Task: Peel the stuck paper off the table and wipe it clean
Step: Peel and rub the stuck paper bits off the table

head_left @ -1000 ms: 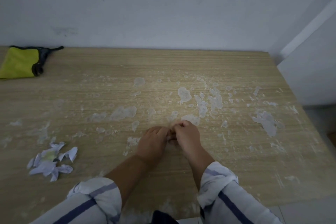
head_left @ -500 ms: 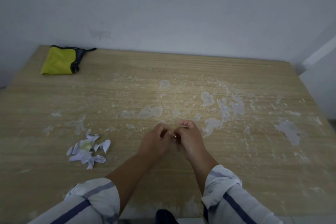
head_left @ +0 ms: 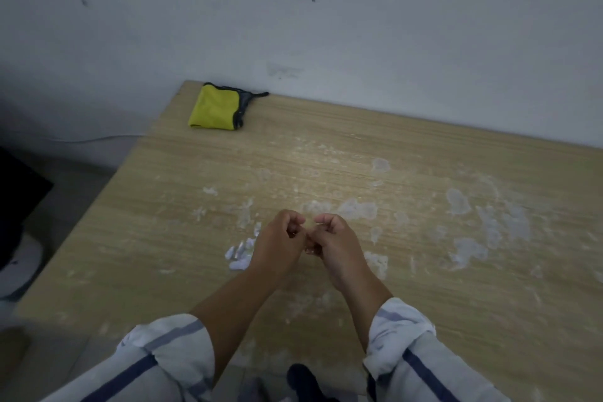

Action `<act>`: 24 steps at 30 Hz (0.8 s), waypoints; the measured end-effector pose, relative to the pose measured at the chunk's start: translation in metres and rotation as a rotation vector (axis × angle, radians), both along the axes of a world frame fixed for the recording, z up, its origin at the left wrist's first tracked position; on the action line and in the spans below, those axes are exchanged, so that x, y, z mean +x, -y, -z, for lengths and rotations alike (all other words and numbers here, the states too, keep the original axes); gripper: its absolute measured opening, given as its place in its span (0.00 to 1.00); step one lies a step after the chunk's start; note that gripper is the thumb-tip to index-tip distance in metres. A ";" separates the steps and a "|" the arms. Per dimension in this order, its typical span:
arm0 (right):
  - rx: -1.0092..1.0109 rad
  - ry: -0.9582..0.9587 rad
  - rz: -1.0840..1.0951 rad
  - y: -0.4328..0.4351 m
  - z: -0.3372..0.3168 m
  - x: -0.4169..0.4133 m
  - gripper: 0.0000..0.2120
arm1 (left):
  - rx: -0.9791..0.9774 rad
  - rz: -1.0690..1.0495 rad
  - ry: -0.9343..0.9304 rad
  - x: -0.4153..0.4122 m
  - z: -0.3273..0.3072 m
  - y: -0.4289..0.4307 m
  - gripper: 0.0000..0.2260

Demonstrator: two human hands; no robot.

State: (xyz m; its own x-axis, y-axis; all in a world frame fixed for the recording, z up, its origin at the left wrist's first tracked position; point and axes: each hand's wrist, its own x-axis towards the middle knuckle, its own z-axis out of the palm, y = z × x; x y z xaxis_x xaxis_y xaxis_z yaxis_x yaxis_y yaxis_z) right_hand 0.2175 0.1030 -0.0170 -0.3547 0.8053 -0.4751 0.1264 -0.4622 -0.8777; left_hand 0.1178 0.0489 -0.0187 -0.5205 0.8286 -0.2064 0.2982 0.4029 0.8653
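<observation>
The wooden table (head_left: 473, 330) carries white patches of stuck paper, one (head_left: 357, 208) just beyond my hands and others to the right (head_left: 468, 253). My left hand (head_left: 280, 248) and my right hand (head_left: 336, 245) are pressed together above the table, fingers curled and fingertips touching. No scrap shows between them. A small pile of peeled paper scraps (head_left: 239, 254) lies right beside my left hand, partly hidden by it. A folded yellow cloth (head_left: 215, 111) with a dark edge rests in the far left corner.
A grey wall (head_left: 359, 26) runs along the table's far edge. The table's left edge drops to the floor, where a dark object (head_left: 19, 199) stands. A thin cable (head_left: 98, 139) runs along the wall's base.
My view has swung left and the hands have shifted left with it, lifting off the surface. They now hover next to the scrap pile rather than over the patches in the middle.
</observation>
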 end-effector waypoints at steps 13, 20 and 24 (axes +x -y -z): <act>0.353 0.447 -0.459 0.029 0.010 -0.065 0.06 | -0.221 0.380 -0.416 -0.091 0.040 0.068 0.42; 0.515 0.737 -0.551 0.036 0.018 -0.079 0.05 | -0.176 0.417 -0.535 -0.089 0.053 0.074 0.35; 0.573 0.870 -0.571 0.037 0.014 -0.089 0.01 | -0.128 0.446 -0.551 -0.087 0.051 0.076 0.36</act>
